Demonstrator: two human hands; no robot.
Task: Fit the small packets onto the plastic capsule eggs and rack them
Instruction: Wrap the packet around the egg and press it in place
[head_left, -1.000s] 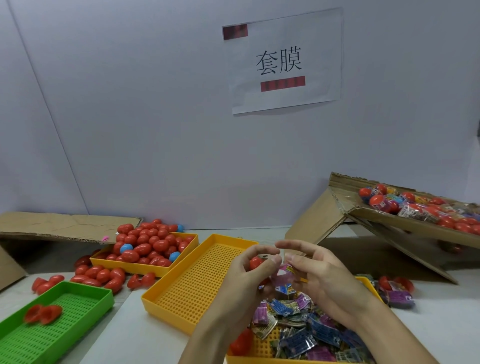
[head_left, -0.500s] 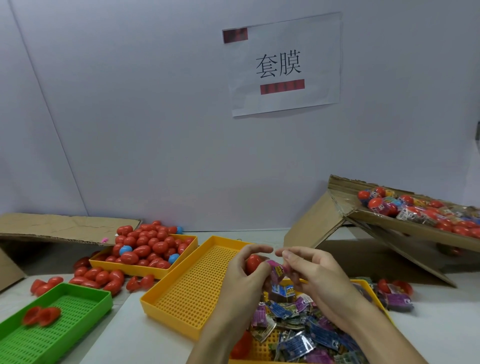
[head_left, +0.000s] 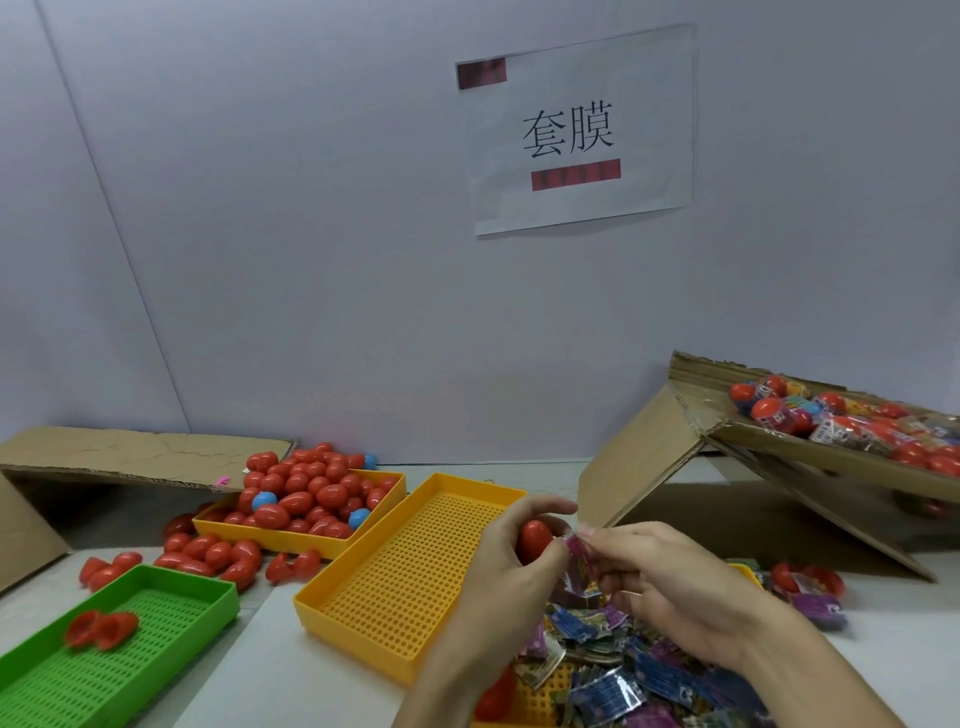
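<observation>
Red capsule egg (head_left: 535, 540) held above yellow tray; purple packet (head_left: 577, 552) touching its right side.

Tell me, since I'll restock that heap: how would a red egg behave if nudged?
The red egg looks smooth and rounded, so it would probably roll. Strays beside the heaped tray suggest that. Likely light, hollow plastic.

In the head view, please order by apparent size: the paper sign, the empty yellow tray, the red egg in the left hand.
1. Paper sign and empty yellow tray: similar, unsure.
2. Red egg in the left hand, clearly smallest.
</observation>
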